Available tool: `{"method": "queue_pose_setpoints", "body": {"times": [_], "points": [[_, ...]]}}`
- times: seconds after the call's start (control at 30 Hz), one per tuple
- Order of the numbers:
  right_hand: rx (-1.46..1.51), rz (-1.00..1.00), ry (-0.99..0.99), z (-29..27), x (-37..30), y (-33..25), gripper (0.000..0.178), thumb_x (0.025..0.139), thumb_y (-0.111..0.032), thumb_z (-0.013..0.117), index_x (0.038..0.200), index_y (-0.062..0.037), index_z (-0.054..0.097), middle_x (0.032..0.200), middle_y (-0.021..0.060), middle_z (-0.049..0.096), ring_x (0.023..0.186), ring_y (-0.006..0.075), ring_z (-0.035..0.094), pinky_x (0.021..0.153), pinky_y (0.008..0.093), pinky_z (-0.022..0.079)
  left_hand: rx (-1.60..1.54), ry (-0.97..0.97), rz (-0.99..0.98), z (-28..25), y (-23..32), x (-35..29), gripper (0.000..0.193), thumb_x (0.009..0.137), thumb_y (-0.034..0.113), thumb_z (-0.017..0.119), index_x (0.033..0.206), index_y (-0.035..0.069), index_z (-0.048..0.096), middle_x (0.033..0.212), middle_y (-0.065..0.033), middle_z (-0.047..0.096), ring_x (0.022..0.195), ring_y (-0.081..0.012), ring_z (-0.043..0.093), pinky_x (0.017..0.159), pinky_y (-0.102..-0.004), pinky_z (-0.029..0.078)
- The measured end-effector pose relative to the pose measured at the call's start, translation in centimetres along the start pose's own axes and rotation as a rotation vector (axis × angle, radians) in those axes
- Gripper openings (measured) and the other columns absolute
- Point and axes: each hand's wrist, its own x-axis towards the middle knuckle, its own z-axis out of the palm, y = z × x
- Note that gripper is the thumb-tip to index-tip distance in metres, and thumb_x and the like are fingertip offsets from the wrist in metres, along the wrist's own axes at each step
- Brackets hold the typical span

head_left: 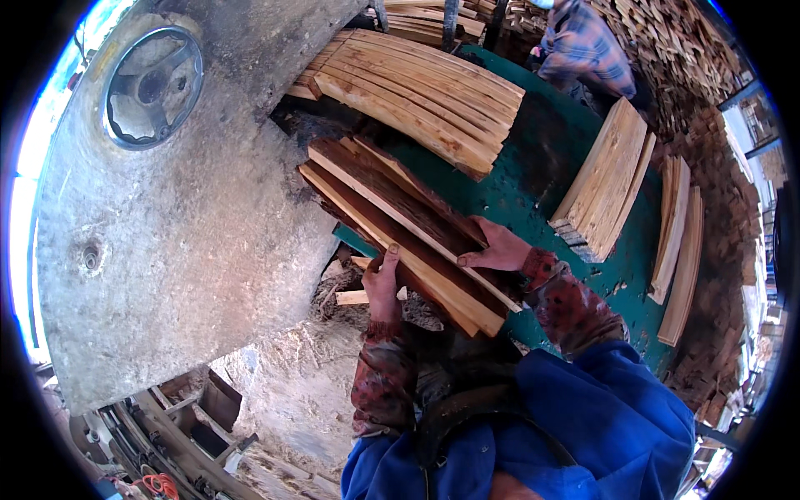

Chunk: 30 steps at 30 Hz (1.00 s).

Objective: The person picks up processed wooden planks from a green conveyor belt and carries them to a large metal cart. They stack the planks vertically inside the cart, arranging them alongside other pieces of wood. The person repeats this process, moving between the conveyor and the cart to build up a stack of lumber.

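Note:
My left hand grips the near edge of a rough wooden slab, thumb on top and fingers curled underneath. My right hand is closed on the right part of the same bundle, its thumb lying on a second pale-edged slab. Dark, bark-like faces show between these slabs, which lie slanted from upper left to lower right in front of me. Behind them a row of sawn boards rests side by side on the green table.
A stack of boards and loose strips lie at the table's right. On the left stands a large grey metal panel with a handwheel. A person in a plaid shirt is at the far side, near piled wood.

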Motion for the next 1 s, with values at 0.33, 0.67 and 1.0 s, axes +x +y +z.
{"method": "queue_pose_setpoints", "body": {"times": [0.33,0.67,1.0], "points": [[0.055,0.102,0.213,8.4,-6.2,-1.1,0.108,0.075,-0.063,0.074,0.141,0.0091,0.029,0.130,0.0346,0.050,0.124,0.0408,0.051,0.104,0.0410,0.041,-0.047,-0.156,0.002,-2.2,-0.8,-1.9,0.062,0.088,0.041,0.071,0.123,-0.007,0.055,0.110,-0.0114,0.063,0.094,-0.0184,0.062,0.081,-0.0311,0.051],[0.392,0.268,0.490,16.8,-8.5,-5.0,0.101,0.078,-0.060,0.073,0.143,0.0064,0.032,0.137,0.0274,0.048,0.130,0.0332,0.047,0.107,0.0398,0.037,-0.177,-0.527,-0.190,-4.5,3.1,-4.2,0.060,0.095,0.045,0.055,0.130,-0.004,0.050,0.119,-0.0172,0.061,0.104,-0.0257,0.063,0.092,-0.0363,0.052],[0.575,0.218,0.603,23.1,-12.0,-7.2,0.114,0.070,-0.058,0.080,0.149,0.0033,0.025,0.145,0.0268,0.041,0.136,0.0336,0.040,0.112,0.0389,0.033,-0.085,-0.882,-0.440,-9.1,1.2,-5.7,0.084,0.094,0.070,0.029,0.154,0.012,0.021,0.154,-0.0159,0.029,0.138,-0.0325,0.035,0.115,-0.0467,0.029]]}}
